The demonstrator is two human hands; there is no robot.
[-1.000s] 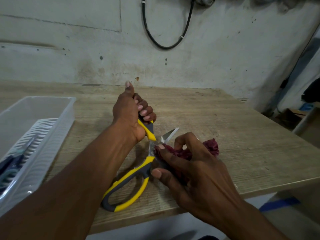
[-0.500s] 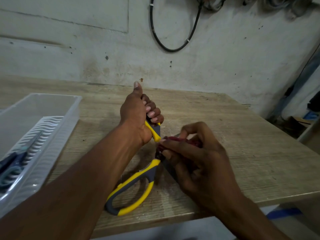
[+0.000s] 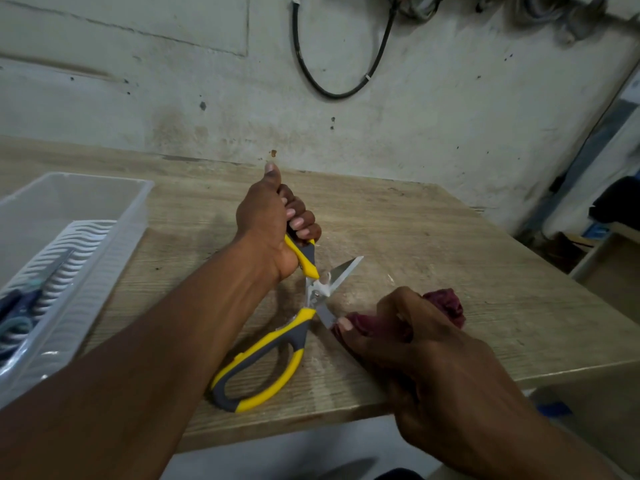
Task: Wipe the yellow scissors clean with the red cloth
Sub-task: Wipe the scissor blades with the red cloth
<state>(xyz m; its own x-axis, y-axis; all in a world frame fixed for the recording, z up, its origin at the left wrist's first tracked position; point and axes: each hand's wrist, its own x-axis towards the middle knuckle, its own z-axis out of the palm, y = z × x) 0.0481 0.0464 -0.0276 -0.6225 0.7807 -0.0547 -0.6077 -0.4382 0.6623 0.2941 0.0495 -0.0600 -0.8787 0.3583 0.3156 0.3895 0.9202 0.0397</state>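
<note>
The yellow scissors (image 3: pixel 263 358) with grey grips lie spread wide on the wooden table (image 3: pixel 433 244). My left hand (image 3: pixel 273 223) grips the far handle, thumb pointing up. One blade sticks out bare toward the right; the other runs down into the red cloth (image 3: pixel 446 303). My right hand (image 3: pixel 415 344) holds the bunched cloth wrapped around that lower blade, thumb pressing near the blade's base. The lower handle loop rests on the table near the front edge.
A clear plastic bin (image 3: pixel 114 237) with a white ribbed insert and some blue-handled tools stands at the left. A black cable (image 3: pixel 332 88) loops on the wall behind. The table's front edge (image 3: pixel 311 420) is close to the scissors.
My right hand with the cloth has slid down and right along the lower blade, away from the pivot. The upper blade, covered half a second ago, shows bare again. The left hand keeps its grip.
</note>
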